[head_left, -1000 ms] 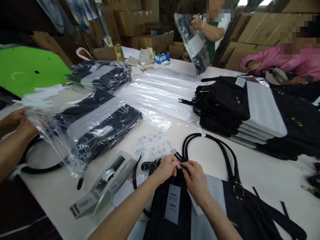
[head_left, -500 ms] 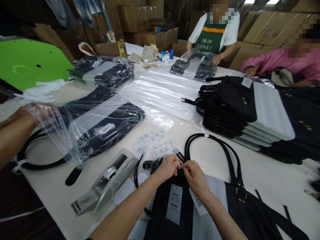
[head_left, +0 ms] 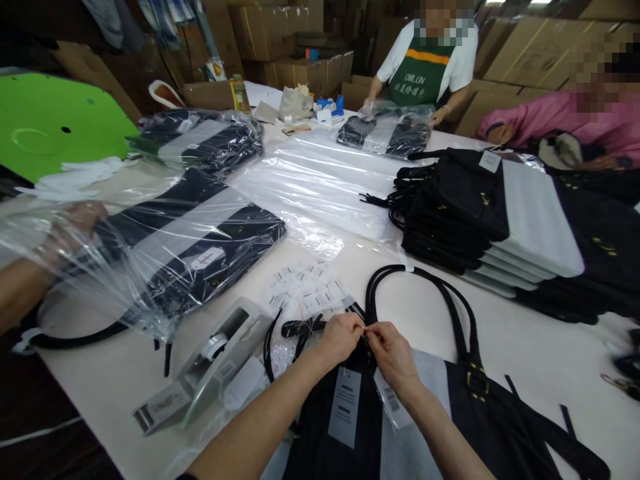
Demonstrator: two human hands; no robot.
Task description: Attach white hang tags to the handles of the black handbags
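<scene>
My left hand (head_left: 343,337) and my right hand (head_left: 393,350) meet over the top of a black handbag (head_left: 360,413), each closed in a pinch. Between their fingertips is a tiny pale bit, apparently a thin tag string (head_left: 365,329), mostly hidden. A grey hang tag (head_left: 345,408) lies on the bag's front below my left hand. Under my right hand rests a white barcode tag (head_left: 393,400) in a clear sleeve. A pale grey wrap (head_left: 415,427) crosses the bag. Its black looped handles (head_left: 445,287) lie beyond my hands, bound by a white band.
To the left stands a tape dispenser (head_left: 210,363); printed labels (head_left: 310,287) lie ahead. A co-worker's hand (head_left: 75,227) pulls plastic over another bag (head_left: 200,233). Stacked black bags (head_left: 465,220) stand right, clear plastic sleeves (head_left: 325,180) centre. Two people work at the far side.
My hands stay pinched together in nearly the same spot. The barcode tag under my right hand shows more. At left, the co-worker's plastic has been drawn further over the handle.
</scene>
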